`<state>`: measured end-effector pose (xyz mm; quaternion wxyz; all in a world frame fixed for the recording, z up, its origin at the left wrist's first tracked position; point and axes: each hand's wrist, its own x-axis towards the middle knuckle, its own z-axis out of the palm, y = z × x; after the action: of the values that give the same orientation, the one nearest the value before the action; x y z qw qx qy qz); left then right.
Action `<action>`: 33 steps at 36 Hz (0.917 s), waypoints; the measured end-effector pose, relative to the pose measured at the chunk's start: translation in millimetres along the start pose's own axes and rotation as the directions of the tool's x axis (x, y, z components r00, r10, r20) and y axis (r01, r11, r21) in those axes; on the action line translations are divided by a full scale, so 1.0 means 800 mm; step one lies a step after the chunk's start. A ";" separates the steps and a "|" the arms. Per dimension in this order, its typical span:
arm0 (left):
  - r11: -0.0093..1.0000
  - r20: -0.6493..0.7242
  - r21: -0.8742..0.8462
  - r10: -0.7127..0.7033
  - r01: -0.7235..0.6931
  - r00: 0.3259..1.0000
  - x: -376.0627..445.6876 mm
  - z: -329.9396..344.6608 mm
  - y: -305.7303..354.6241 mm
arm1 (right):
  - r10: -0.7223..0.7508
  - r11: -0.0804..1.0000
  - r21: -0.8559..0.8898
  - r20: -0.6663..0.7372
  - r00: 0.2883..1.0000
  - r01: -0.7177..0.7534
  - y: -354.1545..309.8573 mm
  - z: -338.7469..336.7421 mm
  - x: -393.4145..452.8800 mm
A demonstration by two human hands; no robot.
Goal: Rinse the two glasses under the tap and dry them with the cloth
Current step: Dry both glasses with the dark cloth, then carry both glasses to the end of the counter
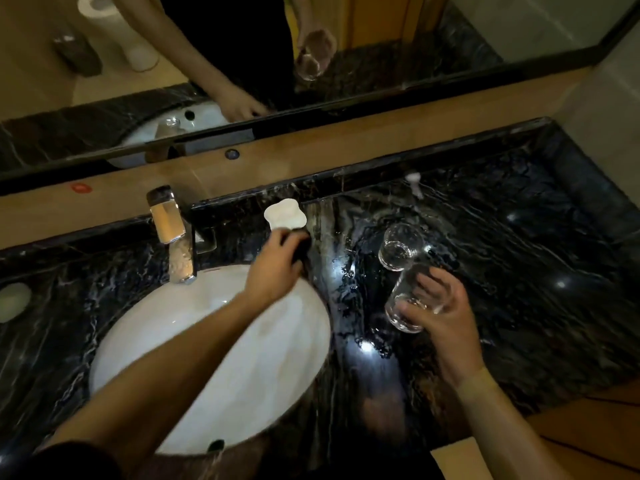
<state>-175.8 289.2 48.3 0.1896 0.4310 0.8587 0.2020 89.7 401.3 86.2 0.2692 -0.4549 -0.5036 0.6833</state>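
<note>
one glass [408, 306] is held tilted above the dark marble counter [519, 271], to the right of the sink [207, 358], with the fingers [433, 285] of the right hand [440, 317] wrapped around its side. the second glass [398, 247] is seen on the counter just behind the held one, at a slant, and whether the two touch cannot be told. the left hand [277, 268] is stretched across the white sink to the counter at its far edge, where it is closed on something dark [300, 249]; the blur makes it unclear whether this is the cloth. a small white dish [284, 213] is set just behind that hand, near the back wall. the tap [173, 233] is mounted behind the sink, to the left of the left hand, and no clear stream can be made out under it. a pale bar of soap [14, 301] is placed at the far left of the counter. in the mirror [381, 46] above, the held glass and both arms are reflected.
</note>
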 end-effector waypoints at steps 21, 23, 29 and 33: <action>0.963 -0.087 0.156 0.236 -0.221 0.968 0.081 0.007 0.042 | 0.047 0.992 -0.110 -0.070 0.996 -0.054 0.031 -0.049 -0.007; 0.969 0.058 0.010 0.245 -0.246 0.968 0.069 0.021 0.074 | 0.049 0.993 -0.104 -0.071 0.996 -0.056 0.029 -0.054 -0.007; 0.940 0.253 -0.340 0.134 -0.041 0.958 0.048 0.080 0.128 | 0.054 0.994 -0.089 -0.074 0.996 -0.061 0.021 -0.076 -0.011; 0.848 0.196 -0.523 0.021 0.087 0.980 0.049 0.110 0.140 | 0.049 0.994 -0.099 -0.077 0.996 -0.057 0.018 -0.095 -0.012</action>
<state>-79.1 398.5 25.5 0.3874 0.3649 0.7545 0.3841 163.6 421.9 70.2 0.2465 -0.5063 -0.5148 0.6465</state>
